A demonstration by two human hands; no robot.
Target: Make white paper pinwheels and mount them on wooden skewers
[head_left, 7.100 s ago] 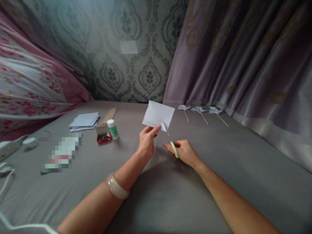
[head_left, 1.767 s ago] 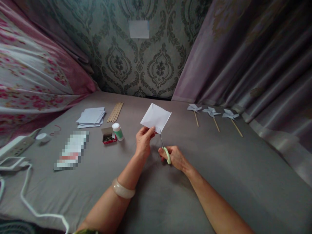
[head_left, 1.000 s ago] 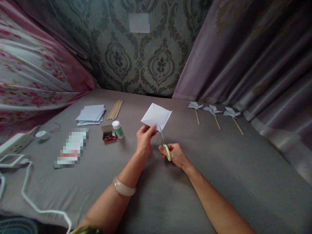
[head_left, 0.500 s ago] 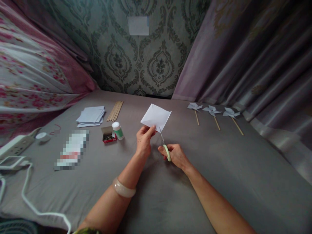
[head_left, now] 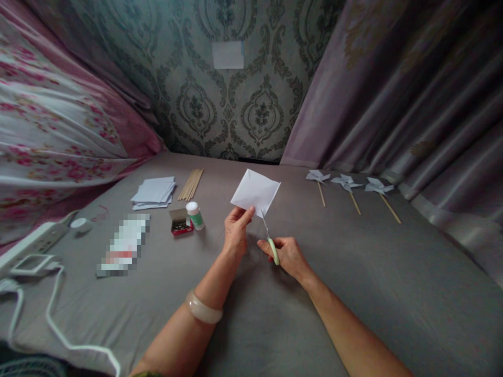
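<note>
A square sheet of white paper is pinched at its near edge by my left hand, thumb on top. My right hand grips the pale green handles of a pair of scissors. The blades point away from me and meet the paper's near corner, just right of my left thumb. How far they cut into the sheet is too small to tell. Both hands are held above the grey cloth surface.
To the left lie a paper stack, wooden sticks, a small red box of tiny pieces, a white-and-green bottle and a power strip with cables. Three paper pinwheels on sticks lie at the back right.
The whole view has shifted slightly, so everything appears a little lower and to the right. My hands keep their grip on the paper and scissors; the blades stay at the paper's near corner.
</note>
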